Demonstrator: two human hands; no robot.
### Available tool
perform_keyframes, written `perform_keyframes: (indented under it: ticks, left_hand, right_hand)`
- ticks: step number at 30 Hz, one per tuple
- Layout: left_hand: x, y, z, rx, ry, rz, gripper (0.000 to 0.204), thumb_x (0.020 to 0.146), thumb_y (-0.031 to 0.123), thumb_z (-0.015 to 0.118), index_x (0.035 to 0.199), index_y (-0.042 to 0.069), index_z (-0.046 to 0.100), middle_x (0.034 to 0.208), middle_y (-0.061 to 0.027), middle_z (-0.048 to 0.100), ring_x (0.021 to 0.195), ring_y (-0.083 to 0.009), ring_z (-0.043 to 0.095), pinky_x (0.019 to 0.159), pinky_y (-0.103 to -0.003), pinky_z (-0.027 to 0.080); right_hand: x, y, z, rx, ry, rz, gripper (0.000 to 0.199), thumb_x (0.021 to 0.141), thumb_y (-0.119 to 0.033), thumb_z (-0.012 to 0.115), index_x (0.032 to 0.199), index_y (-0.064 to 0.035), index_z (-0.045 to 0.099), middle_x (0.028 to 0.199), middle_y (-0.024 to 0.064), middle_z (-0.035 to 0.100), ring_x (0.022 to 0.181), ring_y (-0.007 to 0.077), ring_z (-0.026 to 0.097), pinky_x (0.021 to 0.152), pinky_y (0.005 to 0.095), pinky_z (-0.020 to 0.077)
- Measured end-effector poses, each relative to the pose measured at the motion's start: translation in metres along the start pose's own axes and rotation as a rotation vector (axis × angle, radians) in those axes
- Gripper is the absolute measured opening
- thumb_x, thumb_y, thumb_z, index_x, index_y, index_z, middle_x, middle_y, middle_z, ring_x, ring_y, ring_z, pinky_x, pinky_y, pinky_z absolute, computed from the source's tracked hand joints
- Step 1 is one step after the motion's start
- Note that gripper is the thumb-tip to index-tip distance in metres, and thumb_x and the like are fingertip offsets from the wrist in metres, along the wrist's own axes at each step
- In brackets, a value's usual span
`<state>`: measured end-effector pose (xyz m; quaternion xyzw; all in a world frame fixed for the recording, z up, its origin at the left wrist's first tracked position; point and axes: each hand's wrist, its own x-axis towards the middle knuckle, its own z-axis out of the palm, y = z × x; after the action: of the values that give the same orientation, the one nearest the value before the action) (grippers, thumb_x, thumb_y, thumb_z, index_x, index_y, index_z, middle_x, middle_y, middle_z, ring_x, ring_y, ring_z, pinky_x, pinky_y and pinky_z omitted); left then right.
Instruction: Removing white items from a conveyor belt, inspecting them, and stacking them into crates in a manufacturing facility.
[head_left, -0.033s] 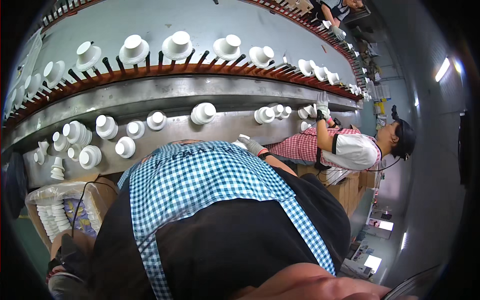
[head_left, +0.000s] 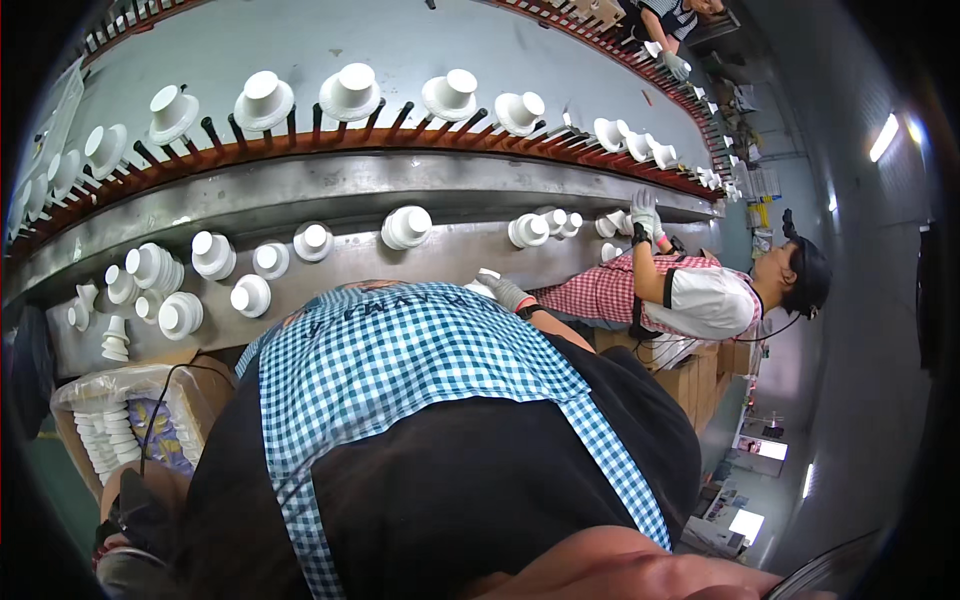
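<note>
My right hand [head_left: 507, 291], in a grey glove, reaches forward past the apron with its fingers closed around a white piece [head_left: 486, 281]. The apron hides part of that piece, so its whole shape does not show. My left hand does not appear. Hat-shaped white pieces with wide rims stand in stacks and singly on the metal bench; the nearest stack [head_left: 407, 228] is ahead and to the left of my right hand. Another stack [head_left: 528, 231] stands just beyond it.
A curved red rack [head_left: 300, 143] with dark pegs carries more hat-shaped pieces behind the bench. A co-worker [head_left: 705, 295] in a red checked apron stands close on my right, gloved hand raised. An open carton [head_left: 192, 405] of white pieces sits lower left, beside a braceleted arm.
White pieces on the red rack have shifted slightly left along with the pegs. The co-worker's raised glove has moved down a little. My right hand looks unmoved.
</note>
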<state>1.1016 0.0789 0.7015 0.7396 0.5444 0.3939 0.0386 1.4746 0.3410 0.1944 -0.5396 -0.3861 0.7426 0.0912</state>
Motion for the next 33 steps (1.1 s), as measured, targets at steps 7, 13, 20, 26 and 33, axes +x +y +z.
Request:
perform_keyframes:
  ticks: [7,13,20,26,33]
  left_hand:
    - [0.039,0.020,0.047,-0.057,0.011,0.102,0.032,0.084,0.003,0.053,0.114,0.003,0.061,0.102,-0.0162,0.063,0.092,-0.0297,0.063,0.084,-0.043,0.050]
    - [0.069,0.023,0.066,-0.058,-0.061,0.183,0.032,0.084,0.003,0.053,0.115,0.003,0.060,0.102,-0.0162,0.063,0.093,-0.0296,0.063,0.084,-0.043,0.050]
    - [0.094,0.028,0.106,-0.091,-0.055,0.215,0.032,0.084,0.003,0.052,0.115,0.003,0.060,0.103,-0.0163,0.063,0.094,-0.0295,0.063,0.084,-0.043,0.050]
    - [0.110,0.025,0.146,-0.140,-0.012,0.249,0.033,0.084,0.002,0.052,0.115,0.004,0.060,0.104,-0.0163,0.063,0.095,-0.0293,0.063,0.084,-0.043,0.050]
    - [0.133,0.010,0.201,-0.215,0.063,0.302,0.033,0.083,0.002,0.052,0.115,0.004,0.060,0.105,-0.0164,0.063,0.096,-0.0292,0.063,0.085,-0.043,0.050]
  right_hand:
    - [-0.020,0.005,-0.097,-0.602,-0.050,-0.524,0.044,0.081,-0.042,0.068,0.115,-0.0142,0.061,0.102,0.0033,0.065,0.090,0.0196,0.060,0.076,0.0366,0.0484]
    - [-0.036,-0.011,-0.121,-0.385,0.149,0.123,0.061,0.077,-0.055,0.067,0.126,-0.0204,0.054,0.120,0.0060,0.058,0.108,0.0244,0.052,0.086,0.0462,0.0440]
    - [-0.026,0.002,-0.170,-0.128,0.120,0.080,0.036,0.083,-0.031,0.068,0.109,-0.0065,0.064,0.097,0.0085,0.066,0.085,0.0218,0.062,0.078,0.0339,0.0487]
    - [-0.028,-0.001,-0.211,-0.165,0.101,0.068,0.031,0.085,-0.027,0.065,0.108,-0.0068,0.064,0.098,0.0086,0.067,0.085,0.0201,0.063,0.077,0.0330,0.0496]
    - [-0.040,-0.016,-0.258,-0.222,0.162,0.098,0.042,0.088,-0.031,0.064,0.122,-0.0073,0.056,0.109,0.0105,0.065,0.089,0.0224,0.064,0.083,0.0323,0.0501]
